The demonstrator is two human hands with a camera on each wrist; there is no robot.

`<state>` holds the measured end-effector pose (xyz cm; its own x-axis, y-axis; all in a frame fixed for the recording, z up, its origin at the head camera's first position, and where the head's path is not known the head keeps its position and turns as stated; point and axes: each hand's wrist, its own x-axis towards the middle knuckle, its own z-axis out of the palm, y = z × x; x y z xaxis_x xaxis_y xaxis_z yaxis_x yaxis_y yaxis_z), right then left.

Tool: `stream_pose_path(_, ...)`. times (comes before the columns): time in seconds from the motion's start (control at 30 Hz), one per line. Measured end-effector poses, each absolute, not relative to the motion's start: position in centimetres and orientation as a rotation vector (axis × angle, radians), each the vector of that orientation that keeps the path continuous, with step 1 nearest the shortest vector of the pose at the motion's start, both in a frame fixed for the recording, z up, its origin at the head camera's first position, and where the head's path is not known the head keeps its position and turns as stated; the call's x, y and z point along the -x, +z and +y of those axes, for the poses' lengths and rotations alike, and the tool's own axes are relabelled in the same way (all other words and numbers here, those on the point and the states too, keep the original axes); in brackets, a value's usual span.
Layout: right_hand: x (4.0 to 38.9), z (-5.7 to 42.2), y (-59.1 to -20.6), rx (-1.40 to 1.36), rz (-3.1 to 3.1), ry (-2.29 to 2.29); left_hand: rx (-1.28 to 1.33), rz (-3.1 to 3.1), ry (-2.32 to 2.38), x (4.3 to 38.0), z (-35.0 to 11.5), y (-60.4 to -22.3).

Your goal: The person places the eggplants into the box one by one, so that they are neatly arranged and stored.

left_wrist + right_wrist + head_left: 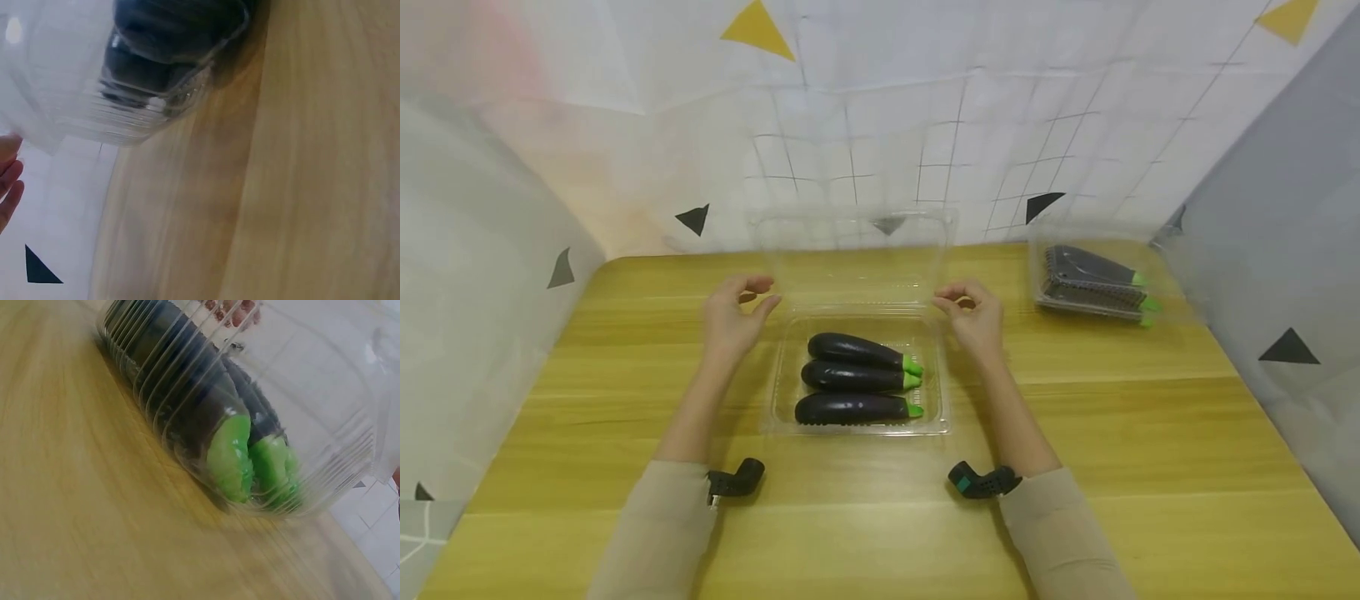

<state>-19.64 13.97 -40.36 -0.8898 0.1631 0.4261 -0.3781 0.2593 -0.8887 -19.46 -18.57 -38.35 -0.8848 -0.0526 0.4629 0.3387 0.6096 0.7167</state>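
Note:
Three dark eggplants with green stem ends, the middle one (853,376), lie side by side in a clear plastic clamshell box (780,367). Its clear lid (850,229) stands raised at the back, leaning away from me. My left hand (733,321) is at the lid's left edge near the hinge, its thumb and fingertips slightly apart. On the opposite edge is my right hand (977,321), thumb and index fingertips close together; whether they pinch the lid is unclear. The right wrist view shows green stems (231,459) through the ribbed box wall, with that hand almost out of frame.
A second clear box (1037,275) with several eggplants (1090,267) sits at the back right of the wooden table (865,533). White patterned sheets (887,125) hang behind the table and along both sides.

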Motion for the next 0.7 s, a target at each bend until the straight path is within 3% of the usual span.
stream_pose_path(0.27, 20.6, 14.5, -41.4, -0.25, -2.164, 1.532, 0.24, -2.339, -1.116, 19.7, -18.1, -38.7)
stream_pose_path(0.7, 19.6, 14.8, -38.2, -0.369, -2.116, 1.291, 0.261, -2.317, -1.115, 19.1, -17.8, -38.7)
